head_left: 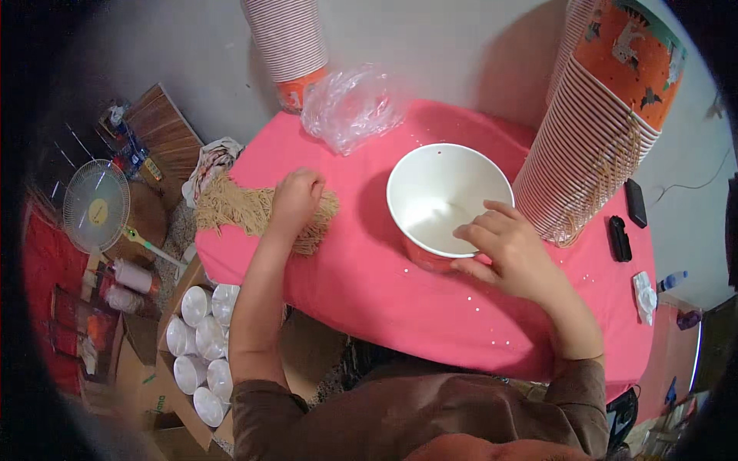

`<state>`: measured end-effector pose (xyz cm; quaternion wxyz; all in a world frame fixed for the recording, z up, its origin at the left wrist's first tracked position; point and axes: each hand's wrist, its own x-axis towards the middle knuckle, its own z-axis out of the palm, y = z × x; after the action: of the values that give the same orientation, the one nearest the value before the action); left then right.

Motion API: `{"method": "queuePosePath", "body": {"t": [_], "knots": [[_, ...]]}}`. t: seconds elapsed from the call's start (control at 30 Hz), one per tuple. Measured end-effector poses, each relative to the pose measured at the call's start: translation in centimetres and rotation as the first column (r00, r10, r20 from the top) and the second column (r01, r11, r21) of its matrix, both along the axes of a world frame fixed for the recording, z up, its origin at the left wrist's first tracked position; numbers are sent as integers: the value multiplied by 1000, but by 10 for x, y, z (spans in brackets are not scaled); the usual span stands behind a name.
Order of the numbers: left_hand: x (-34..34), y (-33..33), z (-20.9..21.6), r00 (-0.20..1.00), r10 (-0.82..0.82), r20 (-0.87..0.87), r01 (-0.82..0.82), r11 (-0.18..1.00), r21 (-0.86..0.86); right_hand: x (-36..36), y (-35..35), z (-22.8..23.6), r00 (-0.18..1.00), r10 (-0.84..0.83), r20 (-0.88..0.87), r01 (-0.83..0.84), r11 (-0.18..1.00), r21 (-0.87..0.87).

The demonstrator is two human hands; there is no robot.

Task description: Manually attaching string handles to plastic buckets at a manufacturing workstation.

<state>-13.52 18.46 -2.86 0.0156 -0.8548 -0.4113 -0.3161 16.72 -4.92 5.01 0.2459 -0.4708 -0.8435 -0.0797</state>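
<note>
A large round paper bucket (452, 201), white inside with orange outside, stands on the pink-covered table. My right hand (511, 247) is at its near right rim, thumb outside and fingers curled over the inside, gripping the edge. To the left lies a flat bundle of tan cords (238, 206). My left hand (296, 201) is over the right part of this bundle, its fingers curled in and closed. Whatever they pinch, if anything, is too small to make out.
A tall stack of orange patterned buckets (584, 146) leans at the right, tan cords hanging over it. Behind stand another stack (288, 42) and a crumpled clear plastic bag (355, 107). A black case (619, 238) lies right. A carton (173, 384) of white cups sits lower left.
</note>
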Motion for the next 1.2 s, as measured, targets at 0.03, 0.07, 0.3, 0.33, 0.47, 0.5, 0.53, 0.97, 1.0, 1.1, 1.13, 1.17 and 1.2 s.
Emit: {"method": "queuePosePath", "body": {"t": [0.03,0.07,0.3,0.33,0.47,0.5,0.53,0.97,1.0,1.1,1.13,1.17,1.2], "knots": [[0,10,-6,1000,0,-1,0,1000,2,1,4,-6,1000,6,6,-6,1000,8],[0,19,-11,997,42,-62,-46,996,-73,2,6,-8,1000,10,16,-10,1000,13],[1,49,-25,979,42,-199,-109,937,-333,-1,10,-9,1000,12,5,-12,1000,-7],[4,50,-24,979,40,-199,-106,936,-336,-1,10,-10,1000,12,4,-12,1000,-4],[12,55,-19,972,27,-232,-108,934,-342,0,10,-9,1000,17,6,-17,999,29],[13,56,-19,972,4,-235,-91,928,-362,0,10,-9,1000,18,6,-18,999,30],[17,56,-16,972,0,-235,-87,928,-362,0,10,-9,1000,17,6,-17,1000,26],[57,-49,56,895,-280,348,257,960,111,3,6,-10,1000,1,21,0,999,-50],[62,-79,71,863,-372,341,319,926,202,4,4,-8,1000,-6,18,7,998,-55],[68,-147,79,686,-628,369,513,776,367,11,-1,7,991,41,-125,-63,982,-176],[67,-162,76,685,-628,370,516,776,361,16,-1,14,985,65,-162,-95,978,-184],[66,-177,72,622,-639,452,592,762,263,20,-1,19,976,93,-199,-131,973,-192],[66,-186,68,559,-634,534,665,727,167,23,-2,20,991,41,-126,-63,982,-180]]}}
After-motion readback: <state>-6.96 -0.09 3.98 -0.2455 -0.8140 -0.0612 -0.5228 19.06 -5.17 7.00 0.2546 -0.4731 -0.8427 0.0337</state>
